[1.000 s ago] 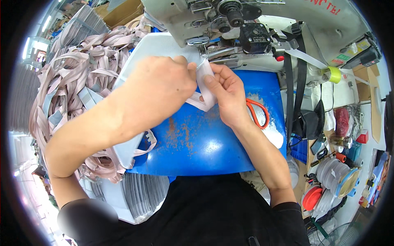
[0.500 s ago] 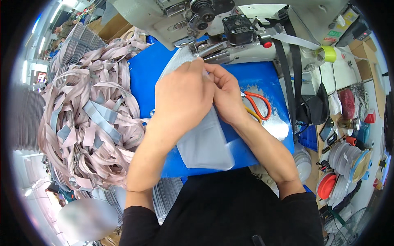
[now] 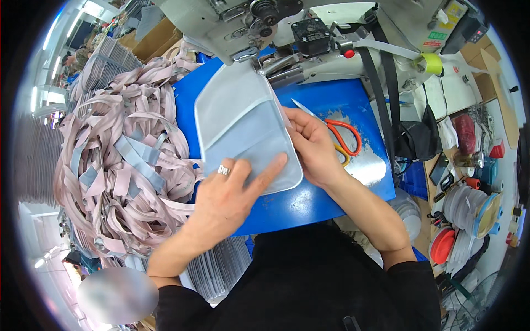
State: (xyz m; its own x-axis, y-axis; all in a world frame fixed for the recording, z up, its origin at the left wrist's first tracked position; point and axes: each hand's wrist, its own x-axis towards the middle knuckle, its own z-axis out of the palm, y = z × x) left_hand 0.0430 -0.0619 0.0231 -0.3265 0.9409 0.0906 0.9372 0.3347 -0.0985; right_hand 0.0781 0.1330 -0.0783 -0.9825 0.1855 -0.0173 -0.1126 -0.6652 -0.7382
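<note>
A pale grey-blue fabric panel (image 3: 243, 138) with a pocket-like layer and white bound edges lies spread on the blue table top (image 3: 265, 212). Its upper end reaches under the presser area of a sewing machine (image 3: 248, 54). My left hand (image 3: 226, 193), with a ring on one finger, rests on the panel's lower part, index finger stretched out across it. At the right edge, my right hand (image 3: 312, 143) pinches the panel between thumb and fingers. Just right of that hand lies a pair of scissors (image 3: 345, 135) with orange and yellow handles.
A large heap of pinkish zipper tape strips (image 3: 121, 165) stands to the left, with stacked grey pieces (image 3: 38, 160) beyond it. Black straps (image 3: 381, 94) hang right of the table. Plastic lids (image 3: 441, 245), a phone and small tools crowd the far right.
Both hands were close together near the machine, over the narrower, folded-looking panel. Now the panel is spread wide; my left hand has moved down and left, my right slightly down.
</note>
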